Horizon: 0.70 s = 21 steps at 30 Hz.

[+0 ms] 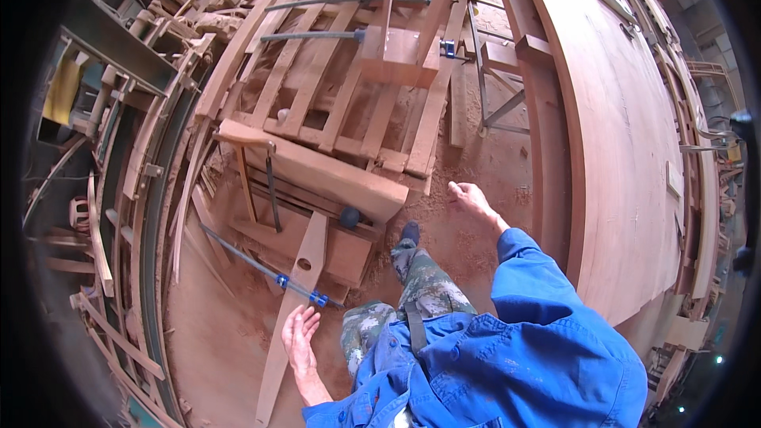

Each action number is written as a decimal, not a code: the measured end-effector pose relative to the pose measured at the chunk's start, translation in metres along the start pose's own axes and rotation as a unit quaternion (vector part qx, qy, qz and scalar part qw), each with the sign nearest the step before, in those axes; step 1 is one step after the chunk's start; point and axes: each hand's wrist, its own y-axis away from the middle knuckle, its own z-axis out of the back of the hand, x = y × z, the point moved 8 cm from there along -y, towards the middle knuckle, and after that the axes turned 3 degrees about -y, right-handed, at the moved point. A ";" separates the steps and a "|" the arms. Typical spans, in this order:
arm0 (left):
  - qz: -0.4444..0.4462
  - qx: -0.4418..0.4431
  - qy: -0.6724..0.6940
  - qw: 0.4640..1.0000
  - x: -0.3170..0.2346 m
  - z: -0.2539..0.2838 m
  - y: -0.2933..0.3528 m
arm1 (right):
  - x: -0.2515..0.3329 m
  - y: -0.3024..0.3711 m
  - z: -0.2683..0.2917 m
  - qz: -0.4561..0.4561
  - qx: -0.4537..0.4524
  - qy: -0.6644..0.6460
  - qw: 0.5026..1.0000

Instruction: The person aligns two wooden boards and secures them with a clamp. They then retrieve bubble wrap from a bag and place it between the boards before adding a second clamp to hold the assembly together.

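Observation:
My left hand (300, 342) is open beside the left hip, its fingers loosely spread and nothing in them. Just left of it leans a long wooden board (275, 364) with a round hole near its upper end. A blue bar clamp (247, 257) lies across that board, its blue jaws close to my left fingertips. My right hand (473, 201) reaches forward over the dusty floor, fingers slightly bent and apart, and no object shows in it. Ahead of the hands, a thick wooden beam (333, 173) lies across the near end of a slatted wood stack.
Several bar clamps (317, 35) grip wooden blocks (400, 55) on the slats. A wide wooden panel (626, 150) runs along the right, beside a darker beam (547, 158). A small wooden frame (244, 141) stands by the thick beam. Sawdust covers the floor (476, 162); curved offcuts crowd the left.

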 end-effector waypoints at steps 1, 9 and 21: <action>-0.028 0.024 -0.025 0.999 -0.018 -0.029 -0.006 | -0.009 -0.014 0.018 -0.019 0.016 -0.104 0.994; -0.263 0.126 -0.180 0.939 -0.200 -0.216 -0.074 | 0.033 -0.024 0.092 -0.061 -0.015 -0.222 0.973; -0.534 0.083 -0.310 0.782 -0.489 -0.481 -0.150 | 0.126 -0.240 0.180 -0.046 0.057 -0.277 0.958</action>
